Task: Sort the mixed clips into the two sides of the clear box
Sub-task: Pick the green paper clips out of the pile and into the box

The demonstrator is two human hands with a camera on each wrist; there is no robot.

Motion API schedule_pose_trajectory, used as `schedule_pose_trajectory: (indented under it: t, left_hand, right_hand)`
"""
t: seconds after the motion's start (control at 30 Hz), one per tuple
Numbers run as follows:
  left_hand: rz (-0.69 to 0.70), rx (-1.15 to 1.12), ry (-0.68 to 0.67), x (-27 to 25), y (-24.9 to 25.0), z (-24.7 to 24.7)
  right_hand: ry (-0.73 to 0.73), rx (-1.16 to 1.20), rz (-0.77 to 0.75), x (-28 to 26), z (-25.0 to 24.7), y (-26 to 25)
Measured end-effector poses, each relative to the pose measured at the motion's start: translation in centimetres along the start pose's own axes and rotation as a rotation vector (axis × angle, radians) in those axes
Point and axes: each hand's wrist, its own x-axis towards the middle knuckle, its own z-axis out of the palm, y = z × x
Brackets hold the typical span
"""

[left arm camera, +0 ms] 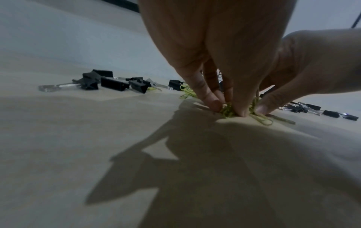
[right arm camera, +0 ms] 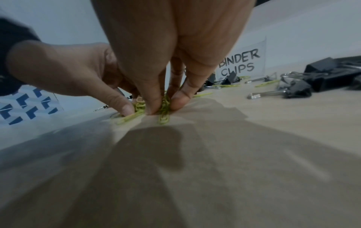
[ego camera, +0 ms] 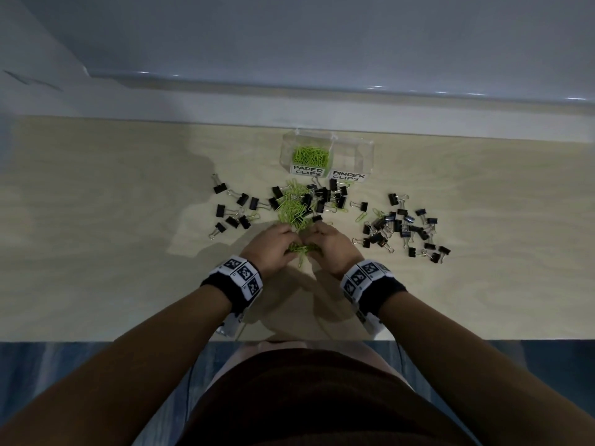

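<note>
A clear box (ego camera: 367,156) stands at the table's far side. Its left half, labelled PAPER CLIPS, holds green paper clips (ego camera: 310,155); the right half carries the label BINDER CLIPS (right arm camera: 241,63). In front of it lies a mixed pile (ego camera: 297,204) of green paper clips and black binder clips. Nearer me, my left hand (ego camera: 283,249) and right hand (ego camera: 317,244) meet fingertip to fingertip. Both pinch one bunch of green paper clips (ego camera: 301,248) against the table. In the wrist views the left hand (left arm camera: 228,108) and right hand (right arm camera: 164,106) press down on the bunch (left arm camera: 227,113) (right arm camera: 163,118).
Black binder clips lie scattered left of the pile (ego camera: 233,212) and in a larger group to the right (ego camera: 402,226). A wall ledge (ego camera: 322,101) runs behind the box. The table's near edge (ego camera: 128,340) is close to my body.
</note>
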Motion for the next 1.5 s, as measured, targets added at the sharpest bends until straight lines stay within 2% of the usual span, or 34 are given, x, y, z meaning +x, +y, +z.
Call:
schedule_pose_trajectory:
  t: [0.17,0.3,0.4,0.5,0.57,0.67,0.77,0.87,0.93,1.0,1.07,1.13,1.3,1.4,1.5]
  left_hand:
    - [0.023,0.118,-0.075,0.3,-0.1,-0.8]
    - [0.009,0.078,-0.046,0.7,-0.3,-1.5]
    - [-0.028,-0.055,0.002,1.0,-0.1,-2.0]
    - [-0.151,-0.292,0.072,2.0,0.7,-3.2]
    - [-0.176,-0.406,0.128,3.4,1.4,-4.9]
    - [-0.166,-0.408,0.258,6.3,2.1,-8.4]
    - [-0.244,-0.351,0.365,10.2,2.3,-11.0]
    - [-0.331,-0.248,0.396,13.1,2.3,-12.0]
    - [-0.315,-0.242,0.367,13.8,2.2,-12.1]
    - [-0.259,-0.288,0.346,13.1,1.8,-12.0]
    - [-0.199,-0.323,0.373,11.3,1.1,-11.5]
    - [-0.16,-0.288,0.364,9.3,0.2,-10.6]
    - [-0.025,0.08,0.052,6.1,-0.4,-7.1]
    - [0.05,0.353,-0.049,4.9,-0.5,-4.9]
    - [0.058,0.469,-0.065,3.1,-0.7,-3.4]
  right_hand:
    - [0.096,0.007,-0.003,-0.7,-0.2,1.9]
    - [0.203,0.134,0.132,-1.0,-1.7,2.9]
    - [0.266,0.277,0.236,-0.1,-3.9,2.9]
    - [0.344,0.326,0.275,2.3,-6.8,2.7]
    - [0.385,0.302,0.277,4.6,-8.9,2.0]
    - [0.419,0.196,0.251,8.5,-11.0,1.0]
    - [0.367,0.064,0.259,11.9,-11.5,0.6]
    - [0.286,-0.03,0.276,13.5,-11.3,0.7]
    - [0.296,-0.035,0.273,13.0,-11.1,0.8]
    - [0.371,-0.004,0.234,11.4,-10.5,0.9]
    - [0.421,0.008,0.13,9.0,-9.0,0.9]
    - [0.37,-0.002,0.011,6.5,-6.8,0.9]
    - [0.117,-0.082,-0.219,2.2,0.0,0.2]
    - [0.119,-0.179,-0.263,0.3,2.6,0.0]
    - [0.137,-0.196,-0.313,-1.5,3.6,0.2]
